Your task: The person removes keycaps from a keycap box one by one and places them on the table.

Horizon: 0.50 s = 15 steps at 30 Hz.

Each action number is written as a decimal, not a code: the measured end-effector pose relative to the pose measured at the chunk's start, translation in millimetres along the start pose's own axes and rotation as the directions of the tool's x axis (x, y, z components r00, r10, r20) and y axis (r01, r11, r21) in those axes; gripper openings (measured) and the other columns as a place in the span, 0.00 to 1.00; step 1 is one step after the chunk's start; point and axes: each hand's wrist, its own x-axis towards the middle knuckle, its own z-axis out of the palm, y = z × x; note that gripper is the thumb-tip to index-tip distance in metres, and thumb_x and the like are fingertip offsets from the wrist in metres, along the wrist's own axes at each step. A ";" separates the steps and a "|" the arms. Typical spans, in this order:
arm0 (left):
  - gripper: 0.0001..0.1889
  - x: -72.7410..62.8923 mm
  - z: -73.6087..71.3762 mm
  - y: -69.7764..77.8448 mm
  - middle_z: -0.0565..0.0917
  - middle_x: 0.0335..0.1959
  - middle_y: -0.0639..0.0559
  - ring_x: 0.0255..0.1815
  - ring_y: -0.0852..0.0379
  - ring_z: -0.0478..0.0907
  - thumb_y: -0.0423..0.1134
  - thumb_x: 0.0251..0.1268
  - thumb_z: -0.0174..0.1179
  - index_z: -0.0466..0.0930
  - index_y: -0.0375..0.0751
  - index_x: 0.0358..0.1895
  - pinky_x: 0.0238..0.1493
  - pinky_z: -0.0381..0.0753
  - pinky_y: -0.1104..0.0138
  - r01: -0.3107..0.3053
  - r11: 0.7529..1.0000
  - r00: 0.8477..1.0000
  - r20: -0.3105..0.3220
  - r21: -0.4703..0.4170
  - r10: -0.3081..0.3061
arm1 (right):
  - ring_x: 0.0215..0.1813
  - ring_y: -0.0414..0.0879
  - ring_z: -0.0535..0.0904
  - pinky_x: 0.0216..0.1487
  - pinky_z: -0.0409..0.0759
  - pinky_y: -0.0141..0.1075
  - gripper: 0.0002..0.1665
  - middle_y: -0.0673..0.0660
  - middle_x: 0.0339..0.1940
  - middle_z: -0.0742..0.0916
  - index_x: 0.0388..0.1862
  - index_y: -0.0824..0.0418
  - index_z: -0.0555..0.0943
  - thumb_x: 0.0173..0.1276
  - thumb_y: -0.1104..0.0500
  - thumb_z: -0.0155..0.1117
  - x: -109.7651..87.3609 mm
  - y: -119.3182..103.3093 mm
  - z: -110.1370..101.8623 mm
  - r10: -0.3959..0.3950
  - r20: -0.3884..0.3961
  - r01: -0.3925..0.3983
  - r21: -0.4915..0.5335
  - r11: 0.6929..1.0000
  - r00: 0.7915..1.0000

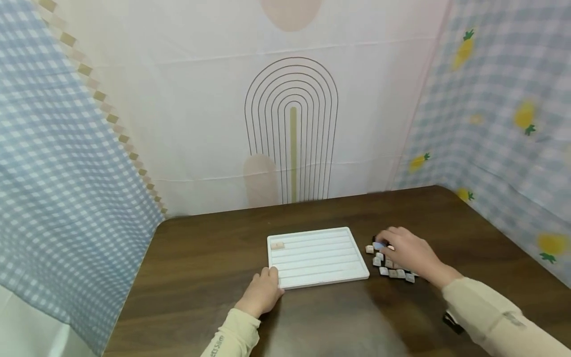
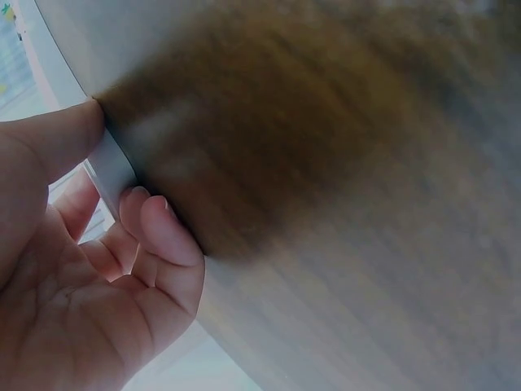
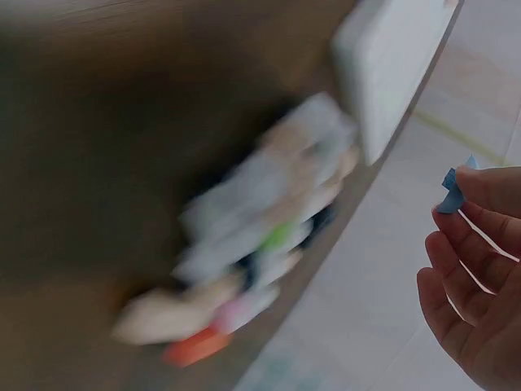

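Note:
A white ridged tray (image 1: 321, 265) lies on the table, with beige keycaps (image 1: 277, 245) at its upper left end. My left hand (image 1: 262, 292) grips the tray's near left corner; in the left wrist view the thumb and curled fingers hold the tray's edge (image 2: 112, 167). Right of the tray, my right hand (image 1: 410, 250) is over a loose group of keycaps (image 1: 393, 273) and partly hides them. Between its thumb and index finger it pinches a blue keycap (image 3: 453, 195), tilted and raised off the table in the right wrist view.
The brown wooden table (image 1: 200, 267) runs back to a white printed cloth (image 1: 200, 124). Checked curtains hang at both sides. A small dark object (image 1: 452, 322) lies beside the right sleeve. Orange, pink and green keycaps show blurred in the right wrist view.

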 end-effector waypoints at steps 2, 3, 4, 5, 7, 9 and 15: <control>0.14 -0.4 -2.2 -1.3 0.69 0.36 0.40 0.32 0.46 0.67 0.38 0.61 0.59 0.63 0.35 0.37 0.36 0.71 0.55 0.001 1.000 1.000 -0.002 -0.008 -0.001 | 0.40 0.50 0.77 0.29 0.74 0.40 0.08 0.53 0.39 0.82 0.39 0.55 0.80 0.59 0.58 0.65 -16.5 13.8 -0.4 0.027 0.006 -0.027 -0.008 1.000 1.000; 0.14 -0.5 -3.1 -2.2 0.69 0.36 0.40 0.32 0.45 0.67 0.38 0.61 0.59 0.63 0.35 0.37 0.36 0.71 0.55 0.004 1.000 1.000 -0.002 -0.011 -0.004 | 0.41 0.50 0.77 0.29 0.75 0.41 0.08 0.53 0.38 0.82 0.38 0.55 0.80 0.59 0.59 0.65 -23.9 19.7 -0.1 0.042 0.009 -0.042 -0.010 0.999 0.999; 0.14 -0.7 -4.1 -3.0 0.69 0.36 0.40 0.32 0.45 0.67 0.38 0.61 0.59 0.63 0.35 0.37 0.36 0.71 0.55 0.006 1.000 1.000 -0.003 -0.012 -0.007 | 0.41 0.51 0.77 0.29 0.75 0.41 0.08 0.53 0.39 0.83 0.38 0.54 0.80 0.58 0.59 0.65 -30.9 25.0 0.6 0.055 0.014 -0.055 -0.011 0.998 0.998; 0.14 -0.9 -4.7 -3.7 0.69 0.36 0.40 0.32 0.45 0.67 0.38 0.61 0.59 0.62 0.35 0.36 0.36 0.71 0.55 0.007 1.000 1.000 -0.004 -0.011 -0.007 | 0.41 0.51 0.77 0.29 0.75 0.42 0.08 0.53 0.39 0.83 0.38 0.54 0.80 0.58 0.59 0.65 -37.4 29.5 1.2 0.065 0.020 -0.065 -0.013 0.998 0.998; 0.14 -1.1 -4.9 -5.0 0.69 0.35 0.40 0.32 0.45 0.66 0.38 0.61 0.59 0.62 0.35 0.36 0.35 0.70 0.55 0.008 1.000 1.000 -0.003 -0.010 -0.008 | 0.41 0.51 0.77 0.31 0.75 0.43 0.08 0.52 0.37 0.83 0.37 0.54 0.81 0.57 0.59 0.66 -49.0 37.8 3.6 0.070 0.021 -0.070 -0.008 0.998 0.997; 0.14 -1.0 -4.0 -5.0 0.69 0.35 0.40 0.31 0.46 0.66 0.38 0.61 0.59 0.62 0.36 0.35 0.35 0.70 0.56 0.001 1.000 1.000 -0.004 -0.008 -0.001 | 0.40 0.50 0.77 0.32 0.75 0.44 0.09 0.50 0.35 0.83 0.35 0.53 0.81 0.55 0.58 0.68 -59.5 45.4 6.9 0.045 0.008 -0.045 -0.025 0.999 0.999; 0.15 -0.7 1.2 0.8 0.68 0.33 0.41 0.29 0.48 0.65 0.38 0.60 0.59 0.61 0.36 0.34 0.33 0.70 0.57 -0.023 1.000 1.000 -0.016 -0.004 0.023 | 0.36 0.47 0.76 0.33 0.74 0.43 0.11 0.46 0.31 0.83 0.30 0.53 0.81 0.48 0.60 0.72 -82.3 61.2 20.5 -0.124 -0.085 0.112 -0.134 0.985 0.989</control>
